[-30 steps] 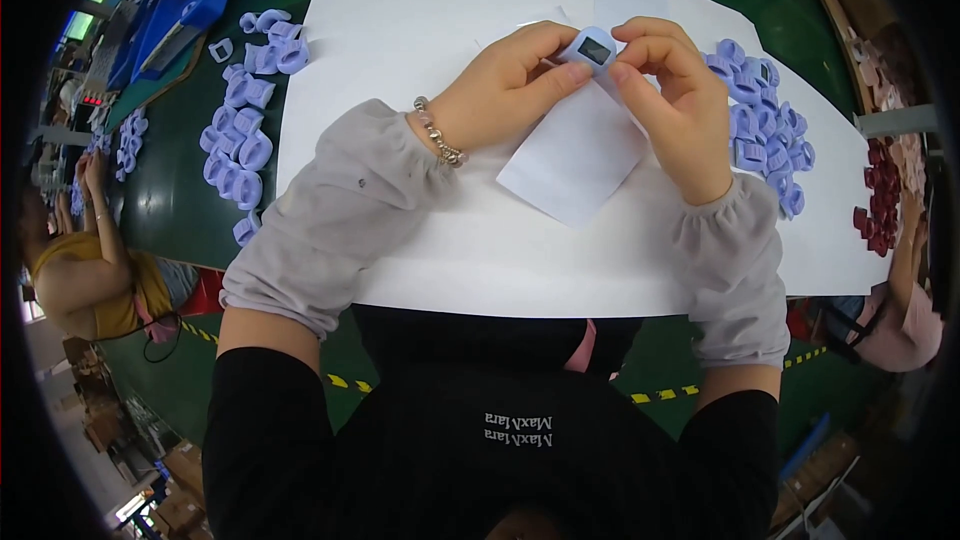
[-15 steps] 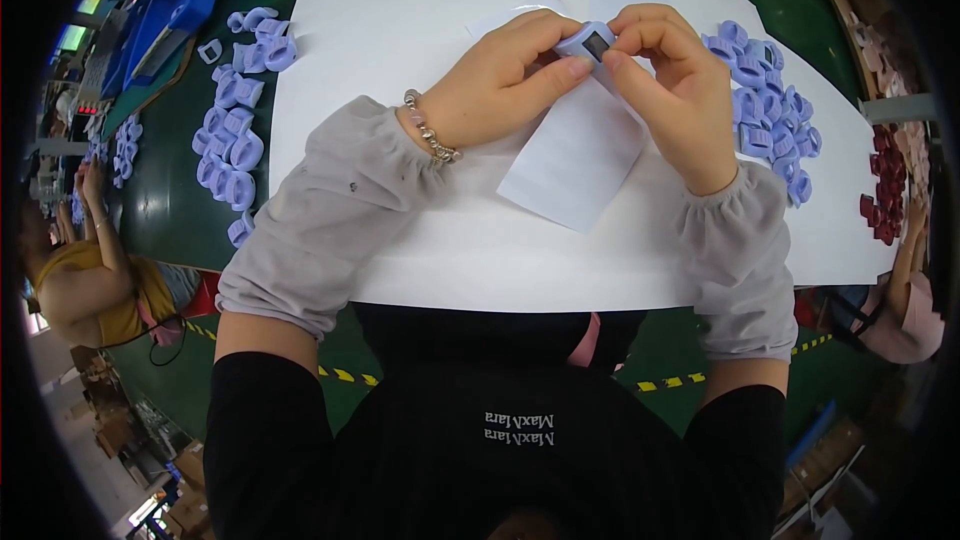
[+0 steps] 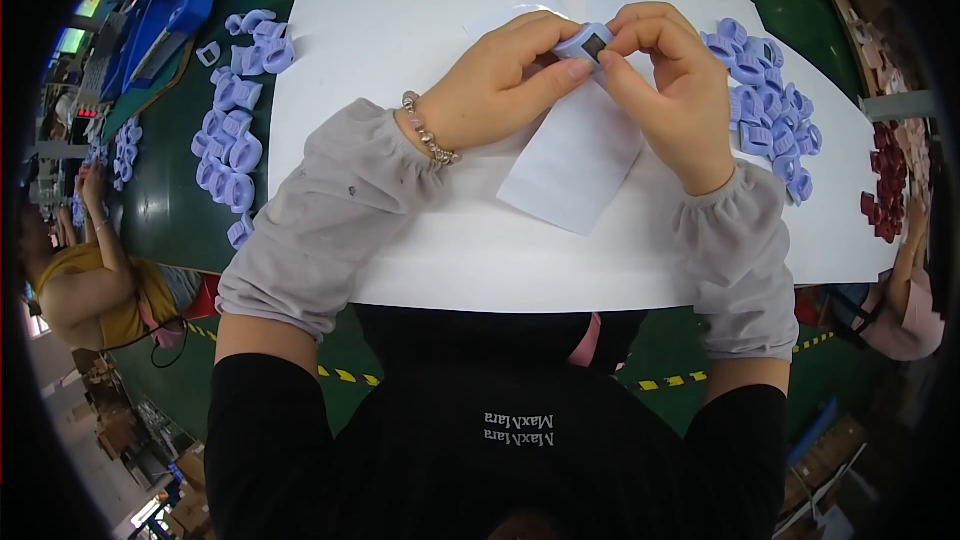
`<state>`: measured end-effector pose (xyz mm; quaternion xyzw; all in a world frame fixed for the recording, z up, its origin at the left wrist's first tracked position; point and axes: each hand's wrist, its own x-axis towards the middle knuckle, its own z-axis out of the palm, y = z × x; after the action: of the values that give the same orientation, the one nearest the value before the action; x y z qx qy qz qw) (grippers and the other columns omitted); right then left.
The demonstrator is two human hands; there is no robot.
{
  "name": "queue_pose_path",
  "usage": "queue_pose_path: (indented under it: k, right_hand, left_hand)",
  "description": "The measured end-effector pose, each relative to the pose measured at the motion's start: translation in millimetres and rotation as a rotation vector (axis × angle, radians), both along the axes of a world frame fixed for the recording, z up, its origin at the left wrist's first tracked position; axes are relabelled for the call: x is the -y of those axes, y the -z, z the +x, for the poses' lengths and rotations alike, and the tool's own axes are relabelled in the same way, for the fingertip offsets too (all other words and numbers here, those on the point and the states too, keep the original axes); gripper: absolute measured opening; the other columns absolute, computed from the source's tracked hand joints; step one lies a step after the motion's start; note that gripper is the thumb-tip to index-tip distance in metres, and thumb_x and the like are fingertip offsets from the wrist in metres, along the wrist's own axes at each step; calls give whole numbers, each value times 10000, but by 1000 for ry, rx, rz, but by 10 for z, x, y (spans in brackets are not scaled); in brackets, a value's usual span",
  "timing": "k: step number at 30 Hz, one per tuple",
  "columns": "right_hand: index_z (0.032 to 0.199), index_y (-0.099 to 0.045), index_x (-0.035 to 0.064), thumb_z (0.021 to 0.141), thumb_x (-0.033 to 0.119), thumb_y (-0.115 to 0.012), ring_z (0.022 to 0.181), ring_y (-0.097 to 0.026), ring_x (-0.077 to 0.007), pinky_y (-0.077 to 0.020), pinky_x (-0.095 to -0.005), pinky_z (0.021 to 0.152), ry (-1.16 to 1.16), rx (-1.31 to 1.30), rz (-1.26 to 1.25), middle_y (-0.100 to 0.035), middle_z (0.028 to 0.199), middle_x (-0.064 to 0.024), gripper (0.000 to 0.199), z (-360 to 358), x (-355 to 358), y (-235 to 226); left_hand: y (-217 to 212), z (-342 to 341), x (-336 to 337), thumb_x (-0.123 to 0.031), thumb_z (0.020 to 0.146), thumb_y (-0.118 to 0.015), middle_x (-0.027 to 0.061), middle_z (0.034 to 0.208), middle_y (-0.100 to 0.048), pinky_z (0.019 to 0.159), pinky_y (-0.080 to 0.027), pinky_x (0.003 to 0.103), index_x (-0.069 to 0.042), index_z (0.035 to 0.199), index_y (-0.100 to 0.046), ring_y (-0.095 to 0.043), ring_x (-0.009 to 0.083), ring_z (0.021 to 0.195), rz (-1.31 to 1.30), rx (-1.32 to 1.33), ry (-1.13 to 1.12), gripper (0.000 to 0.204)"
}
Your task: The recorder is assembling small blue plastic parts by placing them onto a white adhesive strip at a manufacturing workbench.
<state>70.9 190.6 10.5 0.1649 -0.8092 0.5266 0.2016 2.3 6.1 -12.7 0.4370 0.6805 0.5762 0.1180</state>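
Note:
Between my two hands, over the far middle of the white sheet, is a small lavender watch-like piece (image 3: 572,46) with a dark rectangular window. My left hand (image 3: 485,90) pinches its left side between thumb and forefinger. The thumb and fingertips of my right hand (image 3: 685,90) close on its right edge, beside the window. Whether a smaller part sits in those right fingertips is too small to tell. Below the hands, a loose white paper slip (image 3: 570,175) lies at a slant on the larger white sheet (image 3: 450,250).
Lavender pieces of the same kind (image 3: 230,145) are heaped on the green table to the left; another pile (image 3: 770,105) sits on white paper at right. Dark red pieces (image 3: 885,185) lie farther right. A blue bin (image 3: 185,10) stands far left. Other people work on both sides.
Hardly anything differs. My right thumb and fingertips have shifted slightly left at the window's edge, and both hands still hold the lavender piece in the same place.

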Motion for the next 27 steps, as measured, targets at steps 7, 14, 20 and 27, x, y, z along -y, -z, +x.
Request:
queue_pose_path:
  k: [7, 14, 20, 27]
  right_hand:
    - [988, -624, -5, 856, 63, -626, 817, -520, -77, -415, -187, 718, 33, 320, -116, -578, 885, -4, 148, 24, 87, -106]
    - [1029, -631, -10, 877, 117, -632, 769, -528, -59, -419, -182, 682, 65, 331, -179, -613, 855, -9, 198, 78, -12, -275]
    - [1014, -627, 4, 837, 124, -671, 687, -490, -88, -408, -220, 634, 183, 164, 247, -596, 832, -16, 218, 92, -70, -401]
    - [978, -631, 17, 805, 158, -700, 634, -464, -139, -399, -255, 593, 799, 57, 699, -555, 767, -57, 234, 225, -624, -578]
  left_hand:
    - [-1, -15, 48, -207, 905, -583, 84, 933, -561, 723, -434, 289, -25, 1103, -564, -530, 181, 833, 22, -10, 43, 269]
    - [-173, 102, 8, -130, 873, -640, 95, 1067, -569, 842, -464, 296, -18, 1171, -447, -571, 150, 979, 27, 71, -20, 372]
    - [-337, 97, 155, -167, 781, -731, 130, 1032, -611, 809, -478, 314, -30, 1159, -453, -609, 227, 940, -116, -188, -91, 488]
    - [-406, -634, 1719, -255, 768, -724, 131, 945, -602, 689, -472, 355, -52, 946, -628, -588, 291, 828, -932, -717, -893, 286]
